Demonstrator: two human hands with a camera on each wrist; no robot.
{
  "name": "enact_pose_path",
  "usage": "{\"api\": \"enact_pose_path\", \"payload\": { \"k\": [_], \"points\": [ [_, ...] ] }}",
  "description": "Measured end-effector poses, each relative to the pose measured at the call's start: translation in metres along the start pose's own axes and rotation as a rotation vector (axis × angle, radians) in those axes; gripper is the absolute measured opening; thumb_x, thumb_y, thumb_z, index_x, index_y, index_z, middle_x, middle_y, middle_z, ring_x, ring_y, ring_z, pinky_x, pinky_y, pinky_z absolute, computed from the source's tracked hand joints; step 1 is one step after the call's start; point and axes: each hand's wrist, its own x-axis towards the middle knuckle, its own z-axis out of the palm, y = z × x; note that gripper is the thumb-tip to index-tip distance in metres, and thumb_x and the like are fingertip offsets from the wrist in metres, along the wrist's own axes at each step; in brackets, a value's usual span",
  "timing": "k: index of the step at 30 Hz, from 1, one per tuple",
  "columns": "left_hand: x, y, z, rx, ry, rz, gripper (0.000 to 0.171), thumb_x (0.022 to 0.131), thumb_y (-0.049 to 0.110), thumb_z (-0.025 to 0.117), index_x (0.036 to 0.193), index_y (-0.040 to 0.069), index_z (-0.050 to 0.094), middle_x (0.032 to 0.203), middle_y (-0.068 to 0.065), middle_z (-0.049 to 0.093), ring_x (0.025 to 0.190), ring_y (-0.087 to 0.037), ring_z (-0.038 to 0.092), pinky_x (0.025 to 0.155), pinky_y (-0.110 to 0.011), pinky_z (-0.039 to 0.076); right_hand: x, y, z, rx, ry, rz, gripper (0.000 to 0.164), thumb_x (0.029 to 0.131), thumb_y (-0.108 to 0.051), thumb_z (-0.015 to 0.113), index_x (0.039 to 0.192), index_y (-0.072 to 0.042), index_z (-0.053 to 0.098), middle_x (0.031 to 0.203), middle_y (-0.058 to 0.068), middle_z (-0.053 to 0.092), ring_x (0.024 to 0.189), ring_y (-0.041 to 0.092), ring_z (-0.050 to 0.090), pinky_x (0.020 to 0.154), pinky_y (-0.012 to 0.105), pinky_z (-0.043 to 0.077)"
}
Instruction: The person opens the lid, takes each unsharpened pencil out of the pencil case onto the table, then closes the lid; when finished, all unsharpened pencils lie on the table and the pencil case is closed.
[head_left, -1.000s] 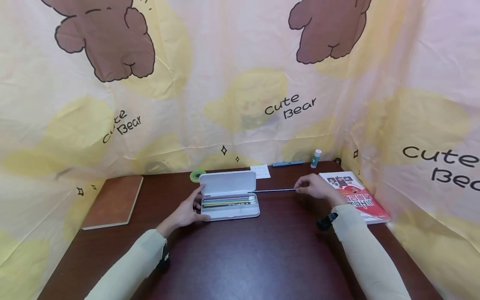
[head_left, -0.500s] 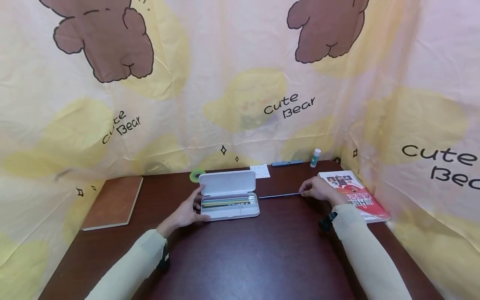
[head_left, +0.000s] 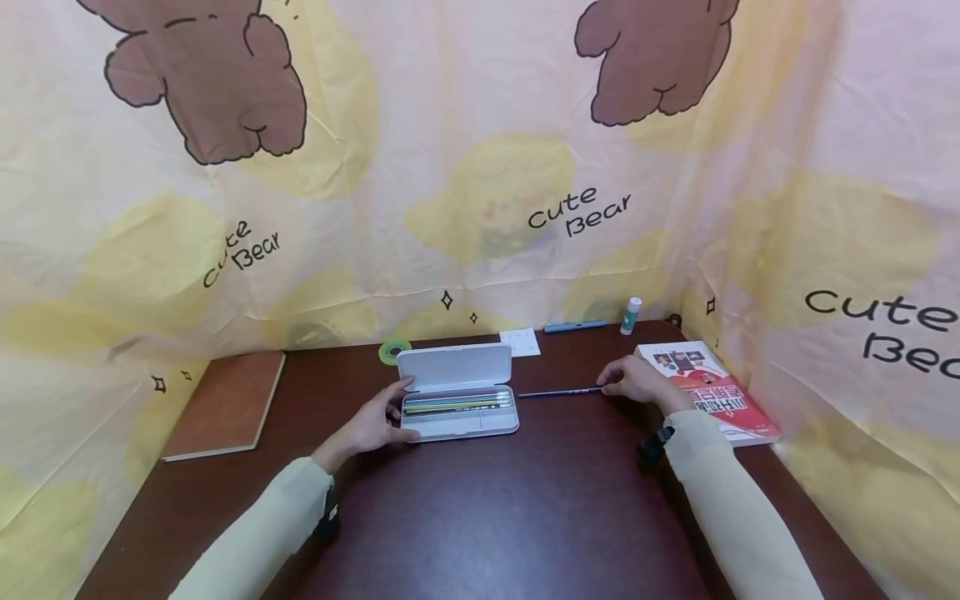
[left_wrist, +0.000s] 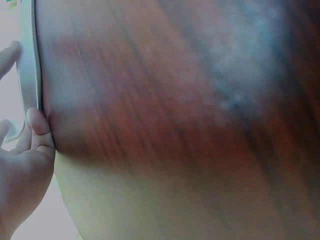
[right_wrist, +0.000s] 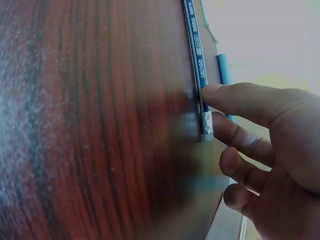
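Note:
A white pencil case [head_left: 498, 423] lies open on the dark wooden table, lid tilted up at the back. Several pencils [head_left: 450, 406] lie inside it. My left hand [head_left: 367, 421] grips the case's left end, thumb at the front corner and fingers by the lid; the left wrist view shows this hand [left_wrist: 22, 180] at the case's pale edge [left_wrist: 29, 75]. To the right of the case, a dark blue pencil [head_left: 558, 392] points at it. My right hand [head_left: 633, 379] pinches the pencil near its eraser end. In the right wrist view, the thumb presses beside the metal band.
Behind the case are a green tape roll [head_left: 394, 352], a white paper [head_left: 521, 342], a blue pen [head_left: 574, 327] and an upright glue stick [head_left: 631, 317]. A brown notebook [head_left: 225, 404] lies far left, a red-and-white book [head_left: 712, 396] right. Printed curtains [head_left: 360, 208] surround the table.
The blue pencil has moved slightly right and nearer to me with my right hand, now lower beside the case. The left hand and case have stayed nearly still.

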Motion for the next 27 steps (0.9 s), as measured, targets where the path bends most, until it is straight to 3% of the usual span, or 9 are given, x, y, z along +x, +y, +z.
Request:
{"api": "enact_pose_path", "payload": {
  "k": [12, 27],
  "points": [
    [0.0, 0.0, 0.0, -0.004, 0.001, -0.007, 0.104, 0.073, 0.036, 0.089, 0.156, 0.029, 0.027, 0.141, -0.01, 0.053, 0.097, -0.019, 0.053, 0.087, -0.035, 0.044, -0.002, -0.02, 0.0, 0.053, 0.034, -0.059, 0.021, 0.094, -0.024, 0.07, 0.112, -0.015, 0.074, 0.107, 0.002, 0.074, 0.097, 0.022, 0.06, 0.094, 0.049, 0.048],
    [-0.001, 0.001, 0.001, -0.013, 0.002, -0.006, 0.105, 0.073, 0.037, 0.089, 0.156, 0.028, 0.026, 0.14, -0.009, 0.054, 0.098, -0.019, 0.054, 0.087, -0.034, 0.043, 0.009, -0.08, 0.015, 0.112, 0.024, -0.08, 0.023, 0.095, -0.027, 0.069, 0.114, -0.016, 0.072, 0.106, -0.003, 0.072, 0.095, 0.02, 0.059, 0.09, 0.042, 0.049]
  ]
}}
